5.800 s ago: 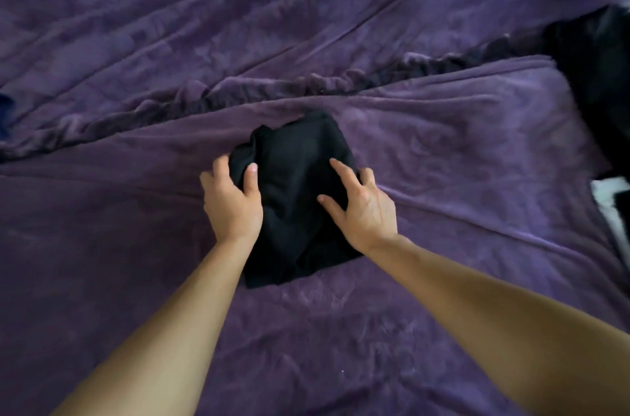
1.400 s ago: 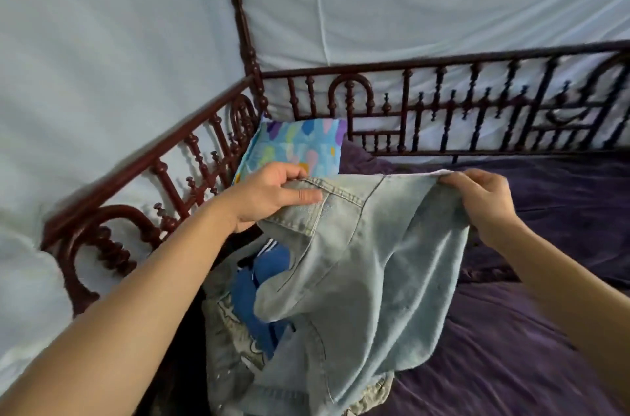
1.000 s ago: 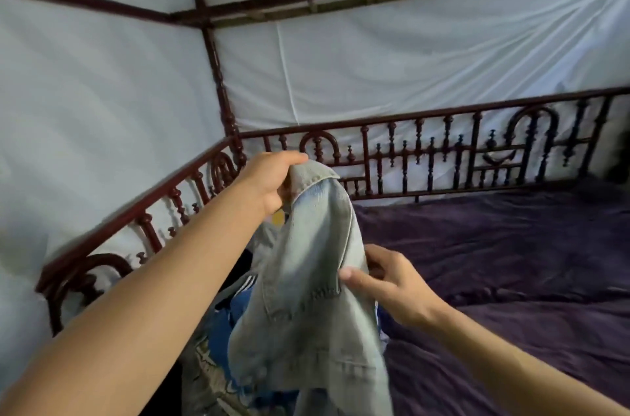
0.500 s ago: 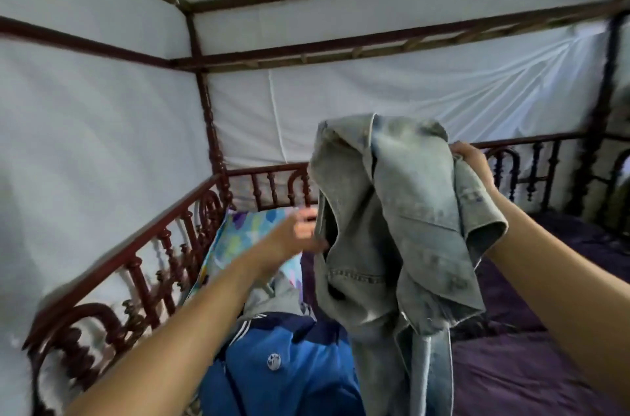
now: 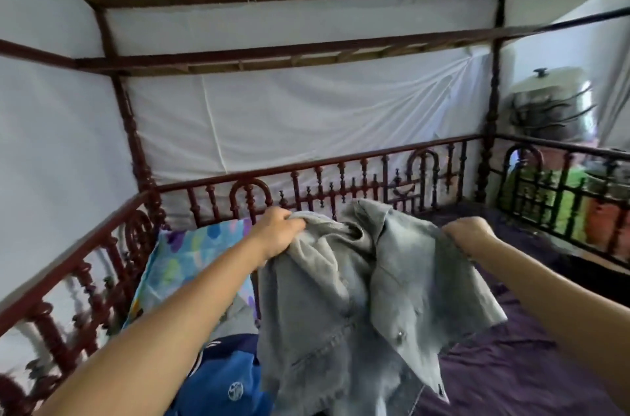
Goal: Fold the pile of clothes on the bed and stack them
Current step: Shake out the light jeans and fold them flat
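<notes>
- Progress: the blue garment (image 5: 225,378) lies loose under your left arm, apparently unfolded, and the denim jacket (image 5: 358,296) is lifted but not yet folded. No finished stack shows in this view.
- Your left hand (image 5: 278,231) grips the jacket's left top edge, fingers curled.
- The jacket hangs open between both hands — clear of the purple blanket (image 5: 511,364).
- Your right hand (image 5: 467,235) grips the opposite top edge.

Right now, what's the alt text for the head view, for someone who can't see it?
The left hand and right hand grip a pale denim jacket by its top, holding it up. Below lie a blue garment, a patterned pillow and a purple blanket, ringed by a wooden railing.
</notes>
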Available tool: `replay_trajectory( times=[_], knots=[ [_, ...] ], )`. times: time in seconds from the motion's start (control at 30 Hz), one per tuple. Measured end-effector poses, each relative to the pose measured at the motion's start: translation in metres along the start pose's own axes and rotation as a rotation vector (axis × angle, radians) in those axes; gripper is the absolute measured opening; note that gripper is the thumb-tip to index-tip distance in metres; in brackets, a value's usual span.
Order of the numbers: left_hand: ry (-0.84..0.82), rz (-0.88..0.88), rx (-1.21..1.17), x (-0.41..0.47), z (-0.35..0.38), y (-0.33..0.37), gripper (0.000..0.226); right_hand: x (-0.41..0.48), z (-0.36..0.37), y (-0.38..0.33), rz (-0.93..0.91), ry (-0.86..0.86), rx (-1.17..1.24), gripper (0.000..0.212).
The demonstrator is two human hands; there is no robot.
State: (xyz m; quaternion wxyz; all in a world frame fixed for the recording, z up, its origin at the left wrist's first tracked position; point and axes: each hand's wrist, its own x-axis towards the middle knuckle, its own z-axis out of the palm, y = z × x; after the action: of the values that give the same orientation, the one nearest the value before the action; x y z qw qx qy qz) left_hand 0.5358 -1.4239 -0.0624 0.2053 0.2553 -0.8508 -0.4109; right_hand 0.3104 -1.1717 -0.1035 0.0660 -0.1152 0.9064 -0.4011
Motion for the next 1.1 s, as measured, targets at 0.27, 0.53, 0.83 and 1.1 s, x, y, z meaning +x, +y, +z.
replay_trajectory(
  times=[0.27,0.53,0.83,1.1],
  knots=[
    [-0.038,-0.066,-0.108,0.019,0.042,0.037,0.021,-0.106,0.072,-0.008,-0.615,-0.180,-0.090,0.072],
    [-0.132,-0.055,-0.439,0.016,-0.001,0.024,0.027,-0.118,0.107,-0.058,-0.398,-0.324,0.603,0.027],
    [-0.405,-0.044,0.161,-0.050,-0.002,-0.076,0.050,-0.099,0.057,-0.129,0.053,-0.423,1.327,0.019],
    [0.100,0.086,-0.077,-0.067,0.081,-0.060,0.027,-0.092,0.039,-0.144,0.048,-0.337,1.310,0.016]
  ],
)
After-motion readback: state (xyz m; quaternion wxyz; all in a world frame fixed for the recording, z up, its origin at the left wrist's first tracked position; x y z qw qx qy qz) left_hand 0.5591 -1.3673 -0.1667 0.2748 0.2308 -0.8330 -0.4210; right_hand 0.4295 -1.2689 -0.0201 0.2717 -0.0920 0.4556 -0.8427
